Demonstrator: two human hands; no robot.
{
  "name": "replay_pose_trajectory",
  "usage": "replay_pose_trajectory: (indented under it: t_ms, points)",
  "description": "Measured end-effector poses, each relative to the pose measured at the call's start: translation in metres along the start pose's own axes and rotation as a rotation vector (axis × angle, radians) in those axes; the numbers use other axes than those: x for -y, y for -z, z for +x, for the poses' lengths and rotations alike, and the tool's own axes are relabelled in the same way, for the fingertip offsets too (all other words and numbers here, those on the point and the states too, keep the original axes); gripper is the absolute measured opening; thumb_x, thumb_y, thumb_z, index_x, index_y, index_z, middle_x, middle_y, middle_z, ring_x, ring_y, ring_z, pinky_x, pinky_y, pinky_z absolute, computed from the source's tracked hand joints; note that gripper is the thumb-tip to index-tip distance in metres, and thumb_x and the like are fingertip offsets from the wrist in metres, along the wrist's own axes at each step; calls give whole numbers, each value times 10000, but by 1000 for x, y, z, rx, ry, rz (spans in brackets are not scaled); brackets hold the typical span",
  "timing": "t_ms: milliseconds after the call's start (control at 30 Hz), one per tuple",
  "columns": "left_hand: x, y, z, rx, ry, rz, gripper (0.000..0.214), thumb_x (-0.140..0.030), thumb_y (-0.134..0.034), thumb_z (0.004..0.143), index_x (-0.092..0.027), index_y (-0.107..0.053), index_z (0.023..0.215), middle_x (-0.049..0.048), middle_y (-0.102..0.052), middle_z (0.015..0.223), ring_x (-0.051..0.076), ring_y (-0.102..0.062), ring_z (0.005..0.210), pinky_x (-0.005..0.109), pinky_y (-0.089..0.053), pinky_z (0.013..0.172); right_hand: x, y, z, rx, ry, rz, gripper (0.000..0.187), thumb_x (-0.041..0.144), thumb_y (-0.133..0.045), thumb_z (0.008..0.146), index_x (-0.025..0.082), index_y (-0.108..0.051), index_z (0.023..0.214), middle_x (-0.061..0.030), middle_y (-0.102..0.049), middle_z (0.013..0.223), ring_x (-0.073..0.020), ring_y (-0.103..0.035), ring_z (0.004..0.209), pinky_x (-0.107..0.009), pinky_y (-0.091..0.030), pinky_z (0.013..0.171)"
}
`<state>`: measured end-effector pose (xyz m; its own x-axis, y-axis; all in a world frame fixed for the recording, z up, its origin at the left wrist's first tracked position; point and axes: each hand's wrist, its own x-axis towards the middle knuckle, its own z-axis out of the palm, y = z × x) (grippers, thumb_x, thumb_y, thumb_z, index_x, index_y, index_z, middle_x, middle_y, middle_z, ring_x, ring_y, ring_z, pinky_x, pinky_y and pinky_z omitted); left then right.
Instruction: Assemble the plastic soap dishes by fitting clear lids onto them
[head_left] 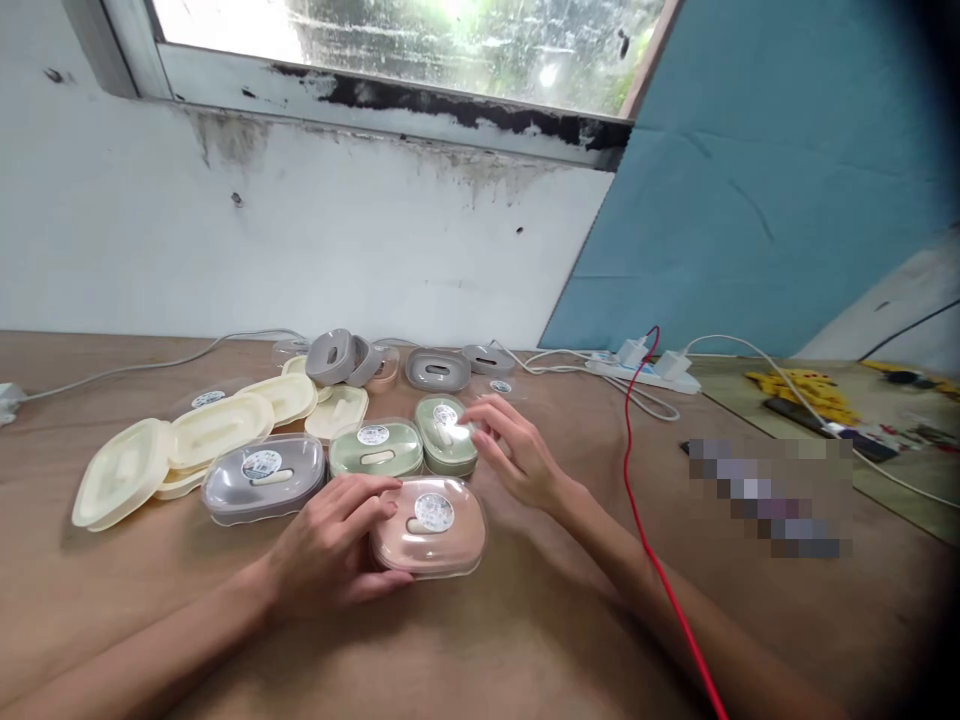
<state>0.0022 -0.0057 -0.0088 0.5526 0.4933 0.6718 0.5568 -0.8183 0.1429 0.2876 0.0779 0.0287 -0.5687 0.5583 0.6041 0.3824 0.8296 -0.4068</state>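
In the head view, my left hand [337, 540] grips the left end of a pink oval plastic box [457, 545] with a clear lid and round sticker, thumb at the near side and fingers on top. My right hand [521, 450] has its fingers apart, fingertips at the right edge of an upright-standing or tilted green box [450, 460]; whether they press on it I cannot tell. A second green box [397, 462] lies beside it, behind the pink one. To the left sits a grey-purple box [296, 490], also under a clear lid.
Cream oval pieces [221, 430] overlap at the left. Grey oval pieces [439, 370] lie along the wall. A red cable [637, 500] crosses right of my right arm. A white power strip [656, 375] stands behind, with yellow items [802, 395] at the far right.
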Motion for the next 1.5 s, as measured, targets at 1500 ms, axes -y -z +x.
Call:
replay_pose_trajectory:
  t_ms: [1500]
  points:
    - [3, 6, -3, -6, 78, 28, 357, -145, -609, 973, -229, -566, 1317, 141, -527, 1451, 320, -585, 1300, 474, -524, 1055, -36, -10, -41, -127, -675, -408, 725, 468, -719, 835, 240, -518, 1493, -159, -532, 1405, -351, -584, 1236, -540, -477, 1071]
